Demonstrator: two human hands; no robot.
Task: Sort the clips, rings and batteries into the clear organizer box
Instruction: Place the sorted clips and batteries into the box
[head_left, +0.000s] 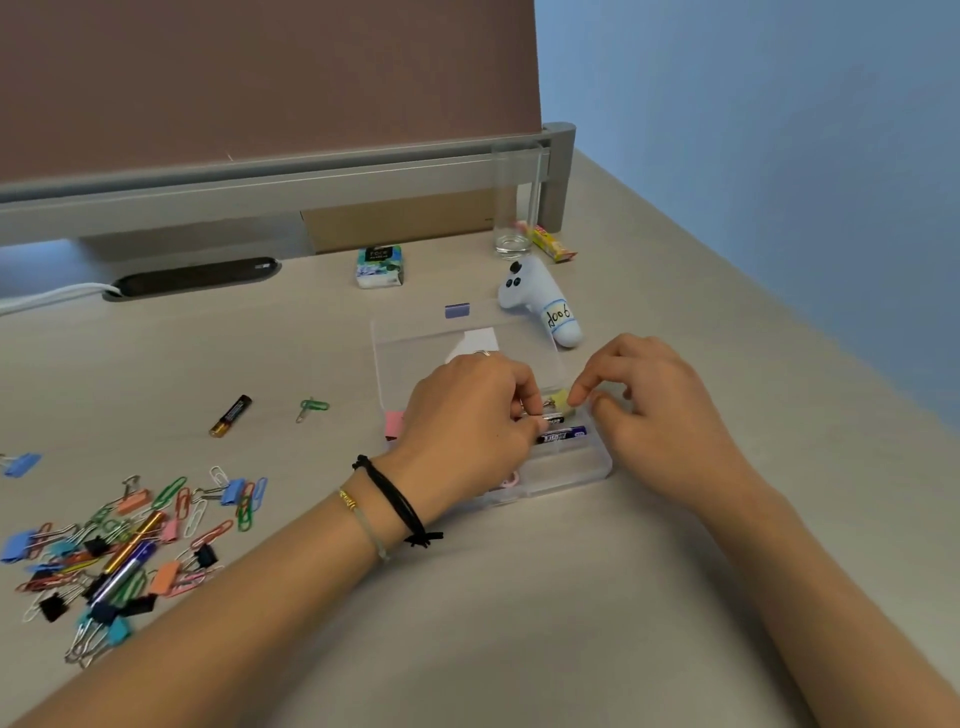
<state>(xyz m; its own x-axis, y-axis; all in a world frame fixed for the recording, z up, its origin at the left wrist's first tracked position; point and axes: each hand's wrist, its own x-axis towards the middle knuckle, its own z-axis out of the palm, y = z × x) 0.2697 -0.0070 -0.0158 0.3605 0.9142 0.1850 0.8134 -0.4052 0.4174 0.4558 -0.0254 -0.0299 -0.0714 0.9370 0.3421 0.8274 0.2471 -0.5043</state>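
- Your left hand (467, 415) is over the clear organizer box (571, 467), fingers curled together at a small metal piece by the yellow clip (561, 401); it looks like a pinch, but your knuckles hide the fingertips, so I cannot tell for sure what they hold.
- Your right hand (660, 410) hovers at the box's right side with the fingers loosely spread and holding nothing; the forefinger touches or nearly touches the yellow clip, probably to steady it in its compartment.
- Two batteries already lie in a compartment just in front of that clip (one has a blue label (563, 434)), placed lengthwise, I think because the compartment is narrow.
- The lid (415, 348) lies open behind the box, so both hands reach in freely.
- Most of the work is still to do: the pile of clips (119, 551) lies well to your left with two more batteries in it, and a loose battery (231, 414) and a green paper clip (311, 406) lie between the pile and the box.
- A pink ring-like piece (511, 480) shows in the near compartment, half hidden by your wrist.
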